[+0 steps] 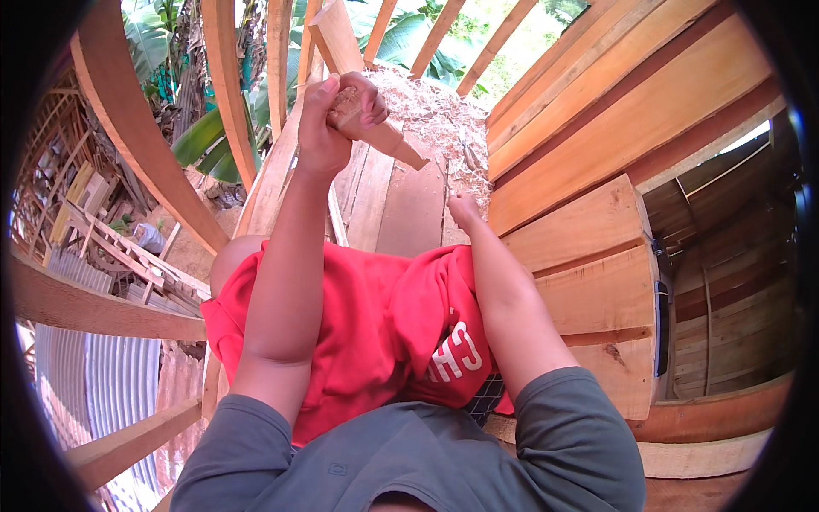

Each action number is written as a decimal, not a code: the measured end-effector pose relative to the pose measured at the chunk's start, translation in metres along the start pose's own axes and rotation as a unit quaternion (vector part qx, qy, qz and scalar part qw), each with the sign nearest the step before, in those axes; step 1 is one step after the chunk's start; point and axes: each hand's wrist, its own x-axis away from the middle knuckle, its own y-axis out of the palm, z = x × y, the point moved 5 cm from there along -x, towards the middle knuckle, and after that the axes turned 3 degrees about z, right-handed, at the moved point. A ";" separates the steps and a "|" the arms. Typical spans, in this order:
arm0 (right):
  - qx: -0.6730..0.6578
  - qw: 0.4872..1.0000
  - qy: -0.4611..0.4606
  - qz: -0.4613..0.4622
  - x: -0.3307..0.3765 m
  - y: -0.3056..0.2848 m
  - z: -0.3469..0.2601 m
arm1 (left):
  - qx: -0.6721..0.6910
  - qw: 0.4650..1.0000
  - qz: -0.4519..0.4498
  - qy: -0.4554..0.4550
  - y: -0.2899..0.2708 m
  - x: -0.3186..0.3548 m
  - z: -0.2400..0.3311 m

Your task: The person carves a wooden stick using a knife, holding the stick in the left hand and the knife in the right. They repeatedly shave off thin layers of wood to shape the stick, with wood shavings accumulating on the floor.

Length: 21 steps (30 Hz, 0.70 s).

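Plank floor (409,209) bears shavings (444,111); above it my left hand (325,130) grips a wooden piece (381,139), best held steady; right hand (464,209) closed, contents unclear.

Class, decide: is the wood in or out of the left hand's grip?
In: the left hand has its fingers curled around the wood.

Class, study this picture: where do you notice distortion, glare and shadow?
Head view: the wooden post at left bows strongly from fisheye distortion; head view: greenery at the top looks washed out by glare, and the corrugated sheet at lower left is bright; head view: the interior at right sits in shadow.
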 end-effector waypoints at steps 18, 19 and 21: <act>-0.157 0.985 -0.053 -0.044 0.027 -0.009 -0.138 | -0.059 0.993 -0.073 -0.068 0.008 -0.022 -0.044; -0.161 0.983 -0.071 -0.052 0.027 -0.010 -0.139 | -0.066 0.992 -0.079 -0.076 0.009 -0.019 -0.046; -0.217 0.968 -0.039 -0.123 0.032 -0.008 -0.141 | -0.071 0.991 -0.078 -0.081 0.003 -0.023 -0.047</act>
